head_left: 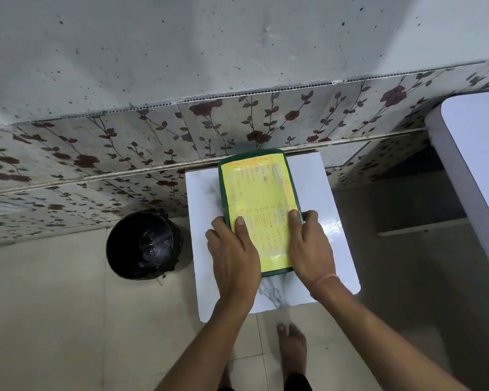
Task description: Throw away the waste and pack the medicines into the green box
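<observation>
One green box (261, 176), lid shut, yellow label on top, lies on one small white marble-look table (333, 249) against the floral wall panel (96, 153). Two hands on it: left hand (235, 258) clasps the near left edge, thumb on the label, fingers wrapped down the side; right hand (312, 249) clasps the near right edge the same way. One black bin (143, 244) with liner stands on the floor just left of the table. One bare foot (291, 351) below. White counter (477, 165) at right, apart.
</observation>
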